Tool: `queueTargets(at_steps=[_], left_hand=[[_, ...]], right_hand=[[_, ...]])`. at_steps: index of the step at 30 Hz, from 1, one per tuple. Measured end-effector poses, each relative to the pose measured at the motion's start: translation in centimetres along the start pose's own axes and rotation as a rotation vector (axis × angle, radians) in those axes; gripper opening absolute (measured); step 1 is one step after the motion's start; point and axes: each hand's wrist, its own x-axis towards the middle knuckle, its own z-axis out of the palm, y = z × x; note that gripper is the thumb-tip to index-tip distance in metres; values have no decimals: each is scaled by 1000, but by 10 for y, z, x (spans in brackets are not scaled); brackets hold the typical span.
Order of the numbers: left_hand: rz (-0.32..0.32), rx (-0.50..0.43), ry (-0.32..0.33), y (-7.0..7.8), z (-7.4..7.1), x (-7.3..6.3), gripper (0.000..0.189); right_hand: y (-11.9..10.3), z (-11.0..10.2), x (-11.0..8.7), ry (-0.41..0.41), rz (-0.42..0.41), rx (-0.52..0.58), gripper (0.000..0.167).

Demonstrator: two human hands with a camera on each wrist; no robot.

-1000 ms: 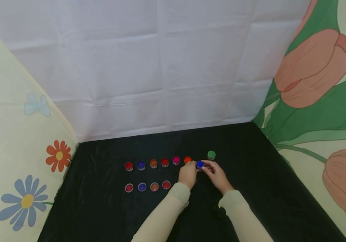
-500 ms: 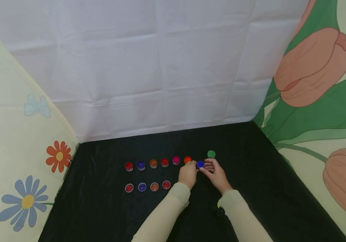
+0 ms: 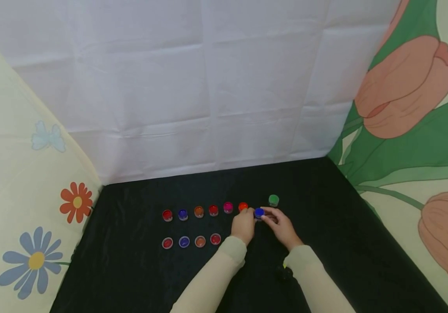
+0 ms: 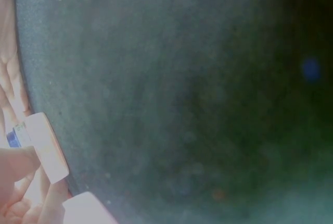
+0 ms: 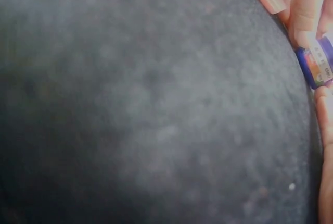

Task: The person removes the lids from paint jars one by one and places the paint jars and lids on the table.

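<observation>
In the head view, my right hand [image 3: 282, 227] pinches a small blue paint pot [image 3: 259, 213] between thumb and fingers, near the black cloth. My left hand [image 3: 242, 228] has its fingers curled and grips the same pot from the left. The right wrist view shows the blue pot [image 5: 316, 63] side-on, its printed label between fingertips. Just behind the left hand stands an orange-red pot [image 3: 243, 206], partly hidden. A green pot [image 3: 273, 200] stands beyond the right hand. In the left wrist view, a washed-out pale pot [image 4: 48, 148] hides part of the blue one.
Left of the hands runs a back row of small pots, including a magenta pot [image 3: 228, 208] and a brown-orange pot [image 3: 198, 211]. Several round pieces, among them a red piece [image 3: 215, 239], form a front row. All sit on black cloth [image 3: 138, 269]; a white sheet [image 3: 161, 87] hangs behind.
The right fingers lift slightly off the blue pot, shift, and take hold of it again; the pot turns or tilts a little in place. The left hand stays where it is.
</observation>
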Motion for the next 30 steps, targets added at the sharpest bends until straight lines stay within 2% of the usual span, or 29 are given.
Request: queueTargets(at_steps=[8, 15, 21, 30], left_hand=[[-15, -23, -15, -1, 0, 1, 15], [-9, -7, -1, -2, 3, 1, 16], [-15, -22, -21, -2, 3, 2, 17], [0, 11, -1, 0, 1, 1, 18]], right_hand=[[1, 3, 4, 10, -1, 1, 41], [1, 6, 5, 54, 8, 42, 34], [1, 3, 2, 21, -9, 23, 31], [0, -1, 0, -9, -9, -13, 37]])
